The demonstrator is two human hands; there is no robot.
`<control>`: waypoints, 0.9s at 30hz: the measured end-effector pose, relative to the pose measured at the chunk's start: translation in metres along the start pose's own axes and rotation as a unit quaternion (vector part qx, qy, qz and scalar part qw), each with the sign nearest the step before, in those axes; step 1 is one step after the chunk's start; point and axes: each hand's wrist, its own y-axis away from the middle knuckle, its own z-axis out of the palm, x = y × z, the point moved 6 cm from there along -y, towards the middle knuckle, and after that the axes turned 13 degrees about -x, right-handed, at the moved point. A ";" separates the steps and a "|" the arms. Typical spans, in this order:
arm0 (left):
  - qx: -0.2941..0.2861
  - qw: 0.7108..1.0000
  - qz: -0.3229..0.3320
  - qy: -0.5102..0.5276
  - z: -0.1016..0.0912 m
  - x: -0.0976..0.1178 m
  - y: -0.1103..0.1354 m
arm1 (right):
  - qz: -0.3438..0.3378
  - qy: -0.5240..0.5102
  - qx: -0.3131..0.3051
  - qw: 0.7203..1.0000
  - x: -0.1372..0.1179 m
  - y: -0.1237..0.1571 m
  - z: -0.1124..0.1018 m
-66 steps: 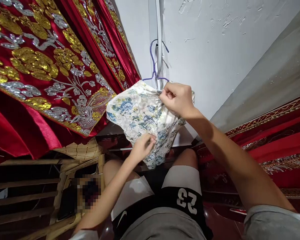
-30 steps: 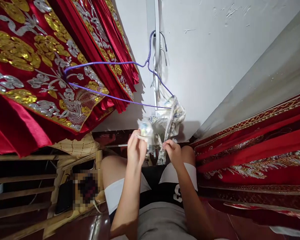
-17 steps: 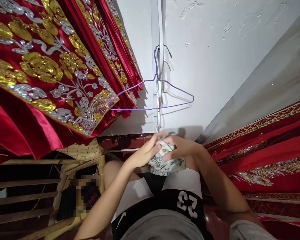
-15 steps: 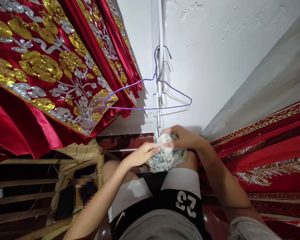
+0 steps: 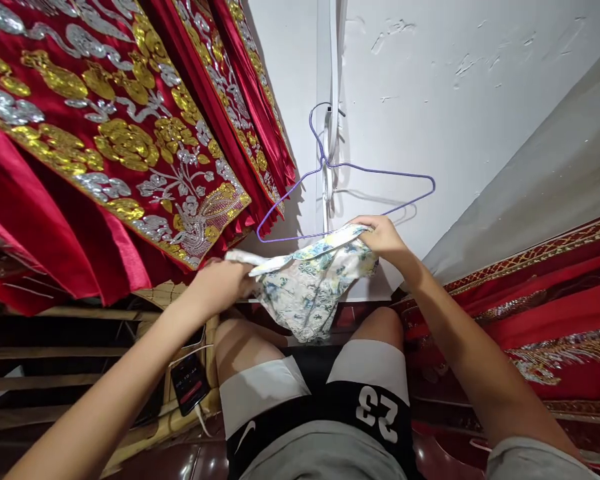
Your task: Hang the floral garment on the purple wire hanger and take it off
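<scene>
Between my hands, a white garment with a blue, green and yellow floral print is stretched wide by its top band. Its lower part hangs down in creases above my knees; its exact kind cannot be told. My left hand is closed on the band's left end, with its fingers partly hidden and a little blurred. At the other end, my right hand pinches the band between thumb and fingers. Just behind and above the cloth is a bare purple wire hanger, hooked at the white upright strip, its bottom bar partly covered by the garment.
Red cloth with gold and silver sequins hangs at the left. More red trimmed fabric is at the right, beside a grey sheer sheet. A phone with a cable lies on the bamboo furniture at lower left.
The garment was bunched between my hands near my lap. Now my hands are farther apart and higher, and it is spread open. The hanger has tilted and swung round.
</scene>
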 end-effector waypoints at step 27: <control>0.299 0.937 -0.017 0.179 -0.103 0.014 -0.084 | 0.167 -0.094 -0.005 0.982 -0.035 0.030 -0.090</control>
